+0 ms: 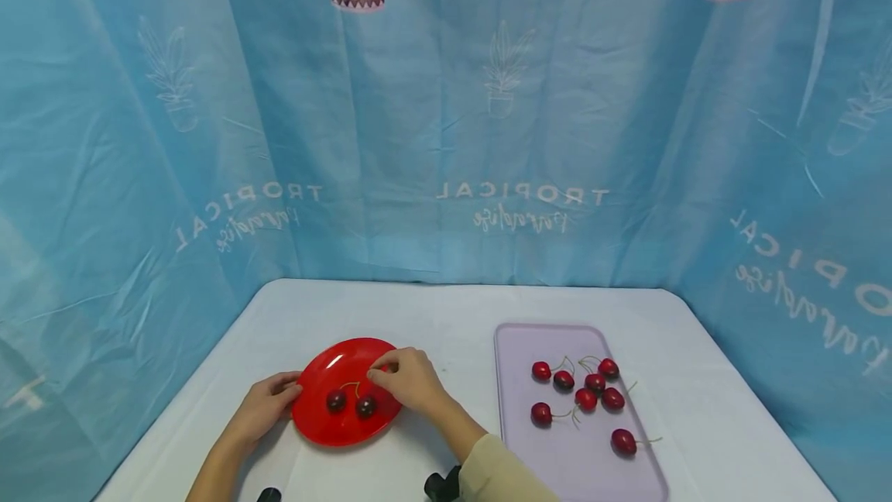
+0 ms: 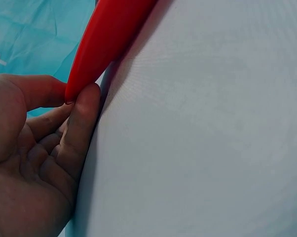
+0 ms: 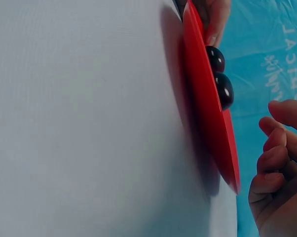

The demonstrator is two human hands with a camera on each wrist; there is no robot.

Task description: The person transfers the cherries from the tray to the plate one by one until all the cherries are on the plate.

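Observation:
A red plate (image 1: 327, 432) rests on the white table, with two dark red cherries (image 1: 336, 400) on it, their stems meeting above them. At the plate's left rim my left hand (image 1: 259, 410) pinches the edge; the left wrist view shows the rim (image 2: 104, 39) between thumb and forefinger. Over the plate's right side hovers my right hand (image 1: 416, 383), its fingers loosely bent. In the right wrist view the thumb and forefinger of this hand (image 3: 281, 182) stand apart with nothing visible between them, clear of the plate (image 3: 207, 113) and the cherries (image 3: 223, 90).
To the right lies a pale lilac tray (image 1: 557, 463) holding several red cherries (image 1: 585, 400) with stems. A black object (image 1: 443, 485) sits beside the right sleeve, and another dark piece (image 1: 269, 494) shows at the bottom edge. Blue printed curtains (image 1: 446, 138) surround the table.

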